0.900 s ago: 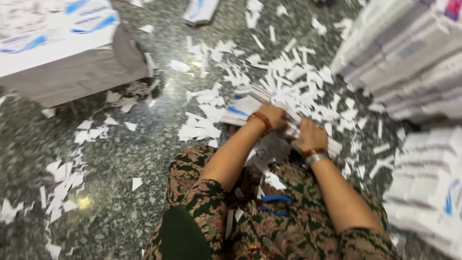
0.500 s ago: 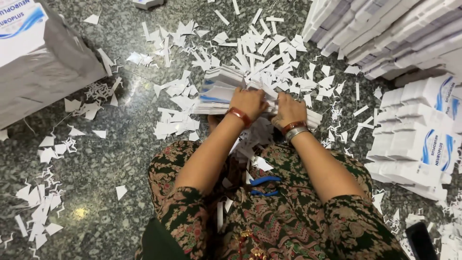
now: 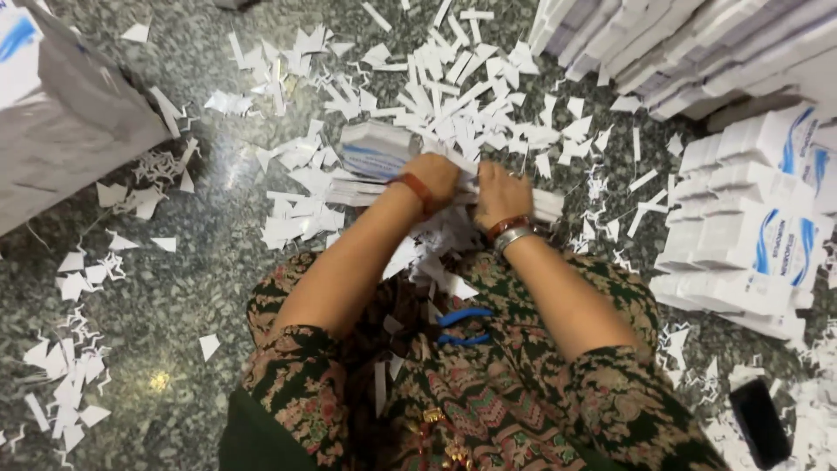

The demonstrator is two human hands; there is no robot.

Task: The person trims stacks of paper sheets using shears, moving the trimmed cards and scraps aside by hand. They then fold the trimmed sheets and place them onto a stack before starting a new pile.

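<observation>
Sitting on: speckled grey-green stone floor [image 3: 200, 262], pretty much buried in white paper scraps [image 3: 453, 96] on the far side of the grip and off to both sides of it
Big box: a grey and white carton [image 3: 61, 122] sits well off to the left of the grip, up in the corner
Stacks: piles of flat white and blue cartons [image 3: 750, 227] are right of the grip, and more leaning stacks [image 3: 680, 52] are beyond it to the right
Lap: patterned green and red fabric [image 3: 488, 384] is on the near side of the grip, scraps scattered on it too
Bundle: a stack of flattened white cartons [image 3: 366, 161] lies across the floor right under both hands, sticking out left of the grip and a bit out to the right
Left hand [image 3: 436, 174]: curled down tight onto the bundle, fingers closed over its top edge, reddish band at the wrist
Right hand [image 3: 497, 194]: just beside the left one, also clamped down on the same bundle, fingers mostly hidden, red and silver bangles on the wrist
Blue thing: a small blue-handled tool [image 3: 462, 324] is lying on the lap, nearer than the grip, can't tell exactly what it is
Phone-ish thing: a dark flat slab [image 3: 760, 423] lies well off to the near right of the grip
</observation>
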